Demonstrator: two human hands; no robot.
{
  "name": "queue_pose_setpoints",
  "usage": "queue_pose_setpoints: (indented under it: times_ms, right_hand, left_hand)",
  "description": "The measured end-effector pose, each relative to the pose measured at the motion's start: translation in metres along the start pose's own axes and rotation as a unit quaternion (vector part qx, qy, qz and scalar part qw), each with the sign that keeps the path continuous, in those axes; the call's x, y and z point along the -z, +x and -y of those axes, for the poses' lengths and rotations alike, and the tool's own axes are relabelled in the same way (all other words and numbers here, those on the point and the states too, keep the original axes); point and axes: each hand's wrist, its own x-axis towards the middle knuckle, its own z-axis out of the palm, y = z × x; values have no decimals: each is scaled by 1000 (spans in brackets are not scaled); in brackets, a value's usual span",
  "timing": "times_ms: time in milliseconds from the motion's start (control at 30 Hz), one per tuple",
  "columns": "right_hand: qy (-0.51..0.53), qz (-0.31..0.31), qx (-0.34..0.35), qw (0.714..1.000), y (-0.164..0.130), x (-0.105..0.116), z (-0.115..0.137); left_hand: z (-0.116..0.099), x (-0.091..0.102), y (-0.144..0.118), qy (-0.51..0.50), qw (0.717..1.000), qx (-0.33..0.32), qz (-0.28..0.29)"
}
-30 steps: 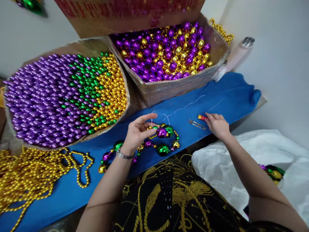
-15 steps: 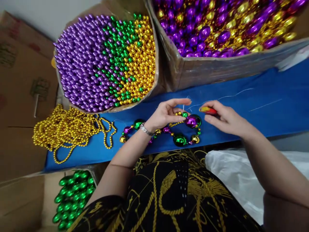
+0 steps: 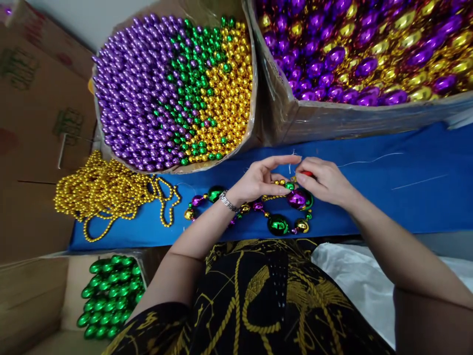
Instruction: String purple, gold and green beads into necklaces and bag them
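My left hand (image 3: 262,178) is closed on a bead necklace (image 3: 278,225), pinching it by a small green bead (image 3: 289,186) with the index finger stretched out above. Large purple, green and gold beads of this necklace lie on the blue cloth, partly behind my left wrist. White thread ends (image 3: 291,165) stick up near that index fingertip. Wrapped in my right hand (image 3: 325,182) is a small red-and-yellow tool (image 3: 307,173), mostly hidden by the fingers. Its tip is close beside the thread and the left fingertips; whether it touches the thread I cannot tell.
A box (image 3: 254,118) of small purple, green and gold beads stands behind the hands, beside a larger box (image 3: 314,121) of shiny purple and gold beads. Gold bead strands (image 3: 107,190) lie left on the blue cloth (image 3: 388,207). Green beads (image 3: 111,296) fill a box lower left. Loose thread (image 3: 371,160) lies right.
My right hand has moved left with the red-and-yellow tool, up to the left fingertips and the thread. The left hand keeps its pinch on the necklace. The view has shifted slightly.
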Motion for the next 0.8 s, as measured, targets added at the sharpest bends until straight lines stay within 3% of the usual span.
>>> queue_pose_setpoints:
  times_ms: [167,400,567,633,700,733,800]
  right_hand:
    - [-4,5,9,1000,-1,-2,-4]
    - [-27,12,21,999,-1,-1,-2]
    - [-45,10,11,999,-16,13,3]
    - [-77,-18,-31,996,-37,19,-8]
    - [-140,-79,-114,980,-68,19,-27]
    - [-183,-112,-169,962,-85,17,-39]
    - [-268,-119,-273,916,-117,11,-60]
  left_hand:
    - [0,-1,1,74,997,-22,-22]
    - [3,-1,1,-37,999,22,14]
    - [-3,-6,-1,-61,998,17,10]
    - [-8,-10,-2,-54,999,3,3]
    - [-13,-15,-3,-48,999,-21,-6]
    - [-16,-18,-3,-49,998,-36,-13]
    - [-24,-23,-1,-57,996,-62,-33]
